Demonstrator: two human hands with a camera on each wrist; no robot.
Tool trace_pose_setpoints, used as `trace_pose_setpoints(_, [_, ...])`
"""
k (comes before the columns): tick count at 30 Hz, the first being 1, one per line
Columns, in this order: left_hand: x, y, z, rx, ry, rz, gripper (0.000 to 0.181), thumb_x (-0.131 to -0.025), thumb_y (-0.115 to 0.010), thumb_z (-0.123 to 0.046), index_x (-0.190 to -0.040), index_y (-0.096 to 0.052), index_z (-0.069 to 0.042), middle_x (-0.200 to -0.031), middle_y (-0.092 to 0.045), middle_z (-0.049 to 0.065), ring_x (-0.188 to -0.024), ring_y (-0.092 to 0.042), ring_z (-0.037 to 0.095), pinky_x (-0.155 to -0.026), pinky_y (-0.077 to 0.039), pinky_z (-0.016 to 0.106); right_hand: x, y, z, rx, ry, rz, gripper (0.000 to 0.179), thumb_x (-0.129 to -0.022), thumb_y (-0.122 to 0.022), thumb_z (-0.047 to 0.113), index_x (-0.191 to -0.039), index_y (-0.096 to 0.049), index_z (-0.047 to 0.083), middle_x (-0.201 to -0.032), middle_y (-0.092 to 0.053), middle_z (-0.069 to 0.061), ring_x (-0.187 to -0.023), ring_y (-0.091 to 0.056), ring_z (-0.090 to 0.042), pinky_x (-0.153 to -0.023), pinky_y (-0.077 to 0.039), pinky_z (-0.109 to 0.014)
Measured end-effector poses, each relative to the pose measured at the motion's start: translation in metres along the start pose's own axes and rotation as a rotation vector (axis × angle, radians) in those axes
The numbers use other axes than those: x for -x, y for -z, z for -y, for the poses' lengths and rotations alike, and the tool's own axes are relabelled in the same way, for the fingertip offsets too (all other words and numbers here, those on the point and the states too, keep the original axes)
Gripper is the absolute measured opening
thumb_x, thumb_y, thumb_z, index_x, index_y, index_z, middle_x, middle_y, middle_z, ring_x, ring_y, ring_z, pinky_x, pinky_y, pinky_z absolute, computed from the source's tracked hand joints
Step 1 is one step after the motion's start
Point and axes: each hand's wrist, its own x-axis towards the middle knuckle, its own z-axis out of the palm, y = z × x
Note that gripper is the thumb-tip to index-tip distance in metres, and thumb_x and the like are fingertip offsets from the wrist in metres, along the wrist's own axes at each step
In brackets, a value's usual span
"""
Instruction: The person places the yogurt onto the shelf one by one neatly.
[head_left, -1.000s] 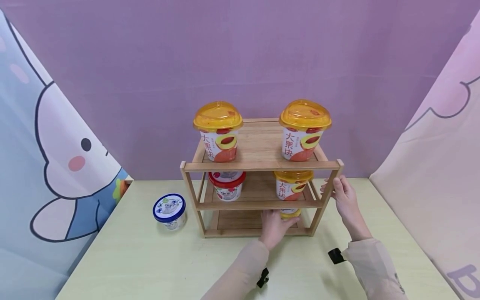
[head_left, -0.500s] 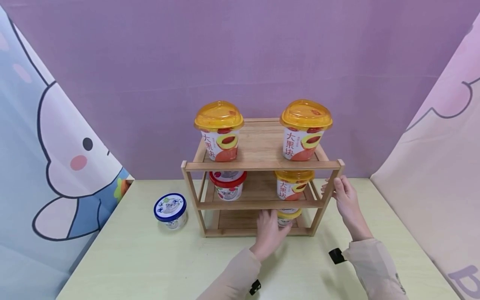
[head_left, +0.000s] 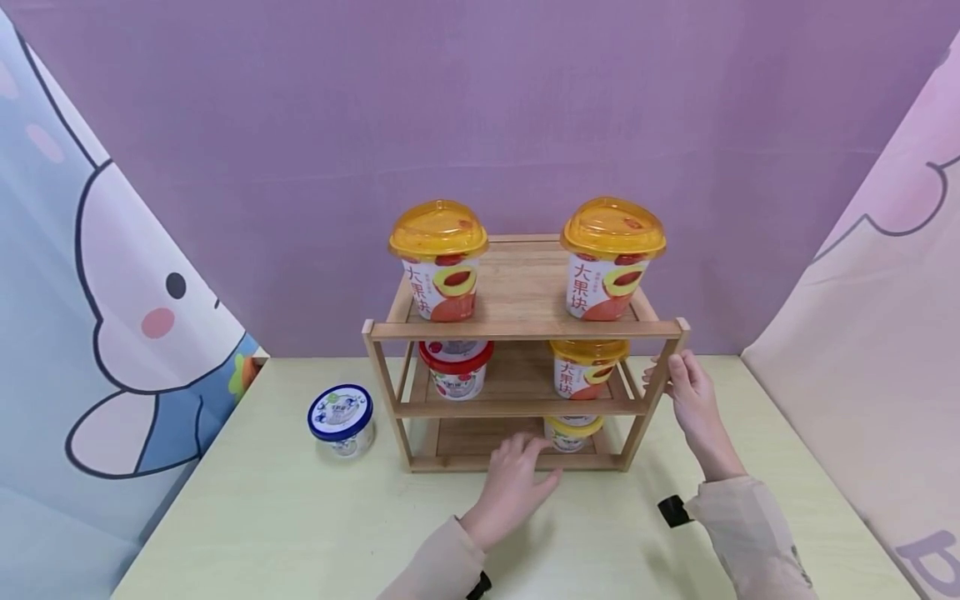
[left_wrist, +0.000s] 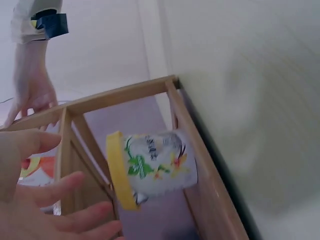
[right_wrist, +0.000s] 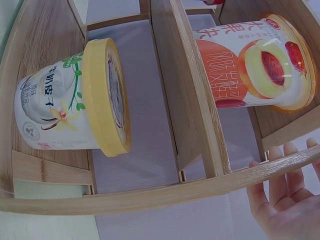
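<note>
A three-tier wooden rack (head_left: pixel 517 331) stands on the table. On the right of its bottom tier sits a white tub with a yellow lid (head_left: pixel 573 435), upright; its leaf and flower print shows in the left wrist view (left_wrist: pixel 155 165). Just left of and in front of that tub is my left hand (head_left: pixel 512 487), fingers spread and loosely bent, holding nothing. My right hand (head_left: pixel 692 396) grips the rack's right front post, and its fingertips show behind the post in the right wrist view. A peach yogurt cup (right_wrist: pixel 260 65) stands on the middle tier, near that hand.
Two peach yogurt cups with orange domed lids stand on the top tier, one left (head_left: pixel 442 267), one right (head_left: pixel 609 267). A red-lidded tub (head_left: pixel 457 375) is on the middle tier's left. Left of the rack, a blue-lidded tub (head_left: pixel 341 417) sits on the table (head_left: pixel 247 517).
My left hand has let go of the yellow-lidded tub and drawn back out of the bottom tier, towards the left and the front. The right hand stays on the post.
</note>
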Motion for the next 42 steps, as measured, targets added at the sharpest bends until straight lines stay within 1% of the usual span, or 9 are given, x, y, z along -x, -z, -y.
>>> trace_pose_setpoints(4, [0.007,0.011,0.008,-0.021,-0.041,-0.039,0.031,-0.083,-0.060,-0.028,-0.107,-0.060,-0.010,-0.107,-0.058,0.006,-0.099,-0.054,0.024,-0.086,-0.040,0.045,0.000,0.000,0.000,0.030,-0.005,-0.006,0.020,-0.095,-0.037,0.022,-0.084,-0.053,0.019,-0.074,-0.060,0.007,-0.069,-0.058,-0.003,-0.066,-0.046,-0.014])
trace_pose_setpoints(7, [0.013,0.019,0.015,-0.011,-0.056,-0.090,0.026,-0.082,-0.060,-0.025,-0.103,-0.061,-0.010,-0.103,-0.061,0.004,-0.096,-0.057,0.023,-0.083,-0.043,0.044,0.000,0.000,0.000,0.061,-0.011,-0.009,0.020,-0.095,-0.037,0.023,-0.083,-0.052,0.020,-0.074,-0.060,0.008,-0.070,-0.058,-0.003,-0.066,-0.046,-0.014])
trace_pose_setpoints(13, [0.027,0.039,0.033,0.040,-0.029,-0.158,0.022,-0.083,-0.060,-0.022,-0.101,-0.062,-0.009,-0.100,-0.063,0.003,-0.094,-0.058,0.022,-0.082,-0.043,0.045,-0.001,0.000,0.001,0.081,-0.018,-0.006,0.019,-0.095,-0.037,0.024,-0.084,-0.052,0.020,-0.074,-0.060,0.009,-0.070,-0.058,-0.002,-0.067,-0.046,-0.014])
trace_pose_setpoints(15, [0.031,0.046,0.038,0.042,-0.023,-0.172,0.021,-0.083,-0.060,-0.021,-0.100,-0.062,-0.010,-0.100,-0.063,0.003,-0.094,-0.058,0.022,-0.081,-0.044,0.044,-0.001,0.000,0.001,0.083,-0.019,-0.004,0.019,-0.095,-0.037,0.025,-0.084,-0.052,0.020,-0.074,-0.059,0.009,-0.070,-0.058,-0.002,-0.067,-0.046,-0.014])
trace_pose_setpoints(18, [0.037,0.055,0.046,0.036,-0.028,-0.218,0.019,-0.082,-0.062,-0.019,-0.098,-0.063,-0.010,-0.097,-0.063,0.003,-0.091,-0.059,0.020,-0.079,-0.046,0.040,-0.001,0.000,0.001,0.095,-0.021,-0.002,0.020,-0.095,-0.036,0.025,-0.083,-0.051,0.019,-0.075,-0.059,0.009,-0.071,-0.057,-0.002,-0.067,-0.046,-0.014])
trace_pose_setpoints(24, [0.048,0.077,0.059,0.020,-0.061,-0.384,0.014,-0.078,-0.066,-0.013,-0.092,-0.064,-0.009,-0.089,-0.064,0.002,-0.080,-0.060,0.017,-0.070,-0.049,0.031,-0.001,-0.001,0.003,0.102,-0.026,0.003,0.021,-0.096,-0.035,0.024,-0.082,-0.049,0.016,-0.075,-0.059,0.008,-0.071,-0.057,-0.003,-0.068,-0.046,-0.014])
trace_pose_setpoints(31, [0.061,0.099,0.076,-0.044,-0.127,-0.560,0.017,-0.072,-0.068,-0.003,-0.088,-0.063,-0.006,-0.082,-0.064,0.001,-0.074,-0.059,0.013,-0.066,-0.049,0.030,0.001,-0.001,0.004,0.094,-0.031,-0.002,0.020,-0.096,-0.035,0.022,-0.082,-0.049,0.016,-0.075,-0.059,0.008,-0.071,-0.057,-0.003,-0.068,-0.046,-0.014])
trace_pose_setpoints(37, [0.067,0.111,0.090,-0.050,-0.168,-0.717,0.021,-0.070,-0.066,0.007,-0.088,-0.062,-0.002,-0.081,-0.065,0.005,-0.073,-0.060,0.016,-0.069,-0.046,0.021,0.000,0.000,0.003,0.106,-0.032,-0.004,0.020,-0.096,-0.036,0.023,-0.083,-0.050,0.016,-0.075,-0.059,0.009,-0.071,-0.057,-0.002,-0.069,-0.045,-0.013])
trace_pose_setpoints(42, [0.070,0.119,0.105,-0.025,-0.167,-0.820,0.023,-0.070,-0.064,0.012,-0.090,-0.062,0.001,-0.084,-0.065,0.009,-0.072,-0.059,0.018,-0.069,-0.044,0.017,0.000,0.000,0.001,0.050,-0.023,-0.008,0.020,-0.095,-0.037,0.024,-0.084,-0.051,0.015,-0.075,-0.060,0.008,-0.070,-0.058,-0.003,-0.067,-0.047,-0.015])
